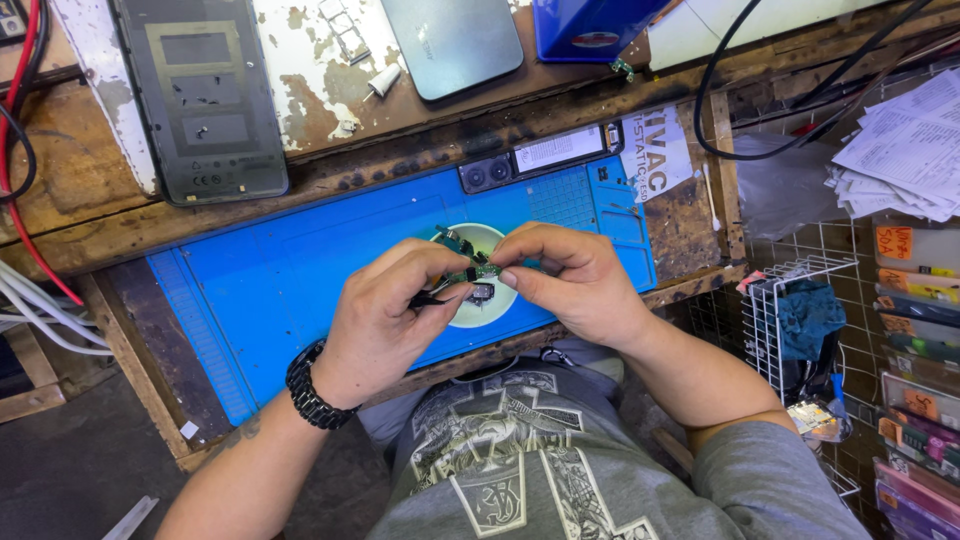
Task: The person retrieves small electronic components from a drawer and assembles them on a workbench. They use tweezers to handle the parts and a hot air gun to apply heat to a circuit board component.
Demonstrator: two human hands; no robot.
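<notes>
Two hands, left hand (385,315) and right hand (565,280), together, pinched on one small green circuit board (482,271) over one blue mat (290,280)

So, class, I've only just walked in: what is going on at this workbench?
A person seated at a workbench holds a small green circuit board between both hands, above a round white dish on a blue work mat. The left hand grips thin black tweezers whose tips sit at the board, while the right hand pinches the board's other end. Farther back on the bench lie an opened phone back and a grey phone.
</notes>
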